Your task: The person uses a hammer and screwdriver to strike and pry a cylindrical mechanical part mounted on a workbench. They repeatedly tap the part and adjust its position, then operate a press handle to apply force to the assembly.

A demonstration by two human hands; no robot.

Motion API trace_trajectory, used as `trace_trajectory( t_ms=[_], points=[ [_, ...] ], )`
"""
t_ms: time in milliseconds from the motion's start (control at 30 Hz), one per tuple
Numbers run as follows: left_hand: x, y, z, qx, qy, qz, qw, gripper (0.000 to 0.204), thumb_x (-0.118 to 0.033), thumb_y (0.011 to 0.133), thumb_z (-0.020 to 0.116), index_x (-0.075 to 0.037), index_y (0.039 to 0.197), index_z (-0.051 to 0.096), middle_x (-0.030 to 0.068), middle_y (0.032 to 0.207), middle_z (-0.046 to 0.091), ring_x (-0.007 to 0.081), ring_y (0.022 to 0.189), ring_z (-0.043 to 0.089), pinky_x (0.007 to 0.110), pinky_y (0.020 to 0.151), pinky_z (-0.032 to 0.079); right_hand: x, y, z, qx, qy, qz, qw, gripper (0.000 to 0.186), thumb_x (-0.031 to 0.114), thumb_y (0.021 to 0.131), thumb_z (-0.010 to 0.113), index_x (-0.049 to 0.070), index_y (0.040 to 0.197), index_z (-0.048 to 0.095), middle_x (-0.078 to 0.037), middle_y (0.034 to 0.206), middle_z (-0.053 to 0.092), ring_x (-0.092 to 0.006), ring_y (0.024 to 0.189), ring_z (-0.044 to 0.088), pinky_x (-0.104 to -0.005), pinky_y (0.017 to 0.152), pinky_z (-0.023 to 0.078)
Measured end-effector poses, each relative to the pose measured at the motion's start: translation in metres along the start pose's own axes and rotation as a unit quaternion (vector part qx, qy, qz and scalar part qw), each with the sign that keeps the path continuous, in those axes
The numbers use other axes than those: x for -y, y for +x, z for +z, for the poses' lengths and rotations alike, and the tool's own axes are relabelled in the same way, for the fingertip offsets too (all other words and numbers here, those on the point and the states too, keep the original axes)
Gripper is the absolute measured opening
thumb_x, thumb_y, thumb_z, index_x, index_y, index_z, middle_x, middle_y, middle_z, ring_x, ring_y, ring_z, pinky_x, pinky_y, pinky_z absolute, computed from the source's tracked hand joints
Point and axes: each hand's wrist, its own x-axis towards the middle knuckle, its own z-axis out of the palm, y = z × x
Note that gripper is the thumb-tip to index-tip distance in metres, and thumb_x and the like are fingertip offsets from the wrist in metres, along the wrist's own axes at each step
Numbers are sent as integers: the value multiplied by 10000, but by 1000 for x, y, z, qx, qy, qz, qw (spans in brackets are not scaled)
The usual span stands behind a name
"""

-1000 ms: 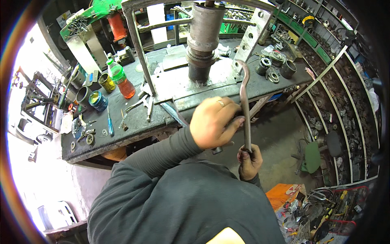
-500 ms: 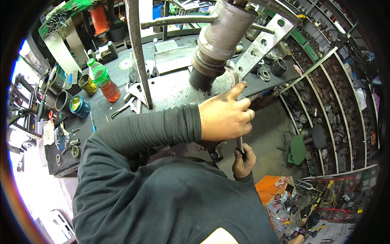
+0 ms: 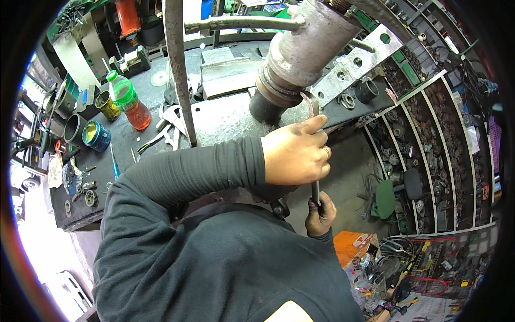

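Two hands on one bar (image 3: 315,191): L hand (image 3: 298,156) has it approx. mid-length, fingers curled round it, tips hidden; R hand (image 3: 322,213), abt 5 o'clock from L, has its fingers wrapped round the lower end. Bar runs approx. 12 to 6, hooked tip up by the cyl (image 3: 298,51); can't tell if they touch. From L hand: bottle (image 3: 130,102) on worktop (image 3: 152,96) at 10, w/ driver (image 3: 114,161) at 9; green stool (image 3: 383,198) at 4.
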Motion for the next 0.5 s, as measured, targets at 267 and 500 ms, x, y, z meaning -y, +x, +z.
trace_trajectory(
  t_ms=[267, 500],
  points=[
    [-3, 1, 2, -5, -9, -22, 1000, 91, -223, 694, 600, -140, 716, 570, -11, 748, 542, 173, 783, 554, 417, 988, 385, 7, 13, -17, 36, -38, -43, 998, 170, -8, 811, 662, 3, 944, 557, -104, 661, 517, -224, 520, 488, -327, 493, 379],
    [-7, 10, 7, -39, -33, -65, 997, 191, -312, 722, 636, -148, 766, 550, -9, 778, 517, 169, 819, 545, 374, 909, 404, 9, 2, -53, -56, 16, 9, 998, 330, 143, 834, 733, -10, 1050, 535, -93, 647, 562, -193, 530, 528, -312, 511, 421]
  ],
)
